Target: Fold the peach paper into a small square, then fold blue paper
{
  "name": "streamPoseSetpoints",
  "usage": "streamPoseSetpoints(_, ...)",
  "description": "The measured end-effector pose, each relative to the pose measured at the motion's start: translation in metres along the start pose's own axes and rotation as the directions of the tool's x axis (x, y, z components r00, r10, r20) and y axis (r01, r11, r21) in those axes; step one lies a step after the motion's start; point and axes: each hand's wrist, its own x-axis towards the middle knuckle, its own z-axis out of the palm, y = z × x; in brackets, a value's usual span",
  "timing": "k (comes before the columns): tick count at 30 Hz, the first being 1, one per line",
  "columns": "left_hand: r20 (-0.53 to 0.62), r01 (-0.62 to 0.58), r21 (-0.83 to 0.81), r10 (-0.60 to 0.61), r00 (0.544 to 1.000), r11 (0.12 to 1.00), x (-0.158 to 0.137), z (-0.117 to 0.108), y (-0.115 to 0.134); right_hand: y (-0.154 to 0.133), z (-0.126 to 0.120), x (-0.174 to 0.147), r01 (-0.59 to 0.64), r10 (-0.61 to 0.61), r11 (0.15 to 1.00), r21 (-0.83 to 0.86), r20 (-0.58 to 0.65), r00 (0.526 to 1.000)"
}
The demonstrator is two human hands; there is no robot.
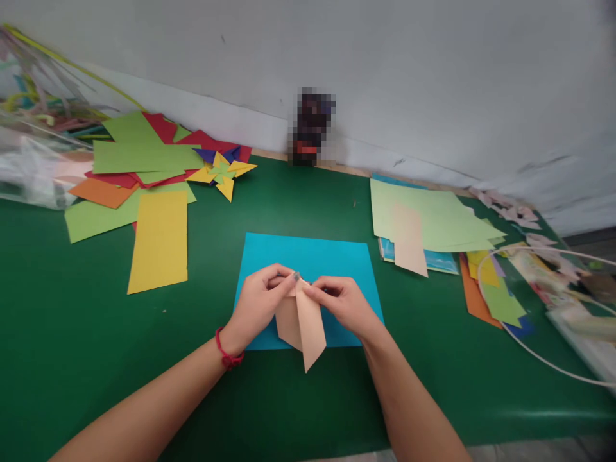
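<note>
Both hands pinch a folded piece of peach paper (312, 327) along its top edge, over a blue sheet (308, 253). My left hand (262, 298) grips the upper left corner with thumb and fingers. On the other side, my right hand (346, 305) is closed on the upper right part, its thumb in front. The paper hangs toward me in two flaps, with a slanted crease between them and pointed lower ends. Behind the fingers, part of the paper's top is hidden.
Green, red and orange papers pile at left beside a yellow strip (161, 240) and a folded yellow star (224, 172). Pale green sheets (428, 215) and a peach strip (409, 240) lie at right. A pixelated dark object (312, 128) stands by the wall.
</note>
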Motion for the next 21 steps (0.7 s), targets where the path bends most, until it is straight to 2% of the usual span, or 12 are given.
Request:
streamPoseSetpoints(7, 0.162, 0.021, -0.176, 0.007, 0.987, 0.984, 0.000, -0.001, 0.006, 0.002, -0.001, 0.001, 0.022, -0.024, 0.999, -0.034, -0.071, 0.997)
streamPoseSetpoints(10, 0.192, 0.023, -0.170, 0.010, 0.981, 0.985, 0.001, -0.004, 0.006, 0.001, -0.002, 0.001, 0.039, -0.045, 0.995, -0.092, -0.064, 0.997)
streamPoseSetpoints(15, 0.253, 0.070, -0.115, -0.039, 0.967, 0.991, 0.003, -0.009, 0.005, 0.003, -0.009, 0.001, 0.066, -0.064, 0.972, -0.225, 0.016, 0.998)
streamPoseSetpoints(21, 0.362, 0.120, -0.089, -0.080, 0.929, 0.989, 0.001, -0.004, 0.005, 0.000, -0.011, 0.000, 0.110, -0.158, 0.960, -0.258, -0.172, 0.972)
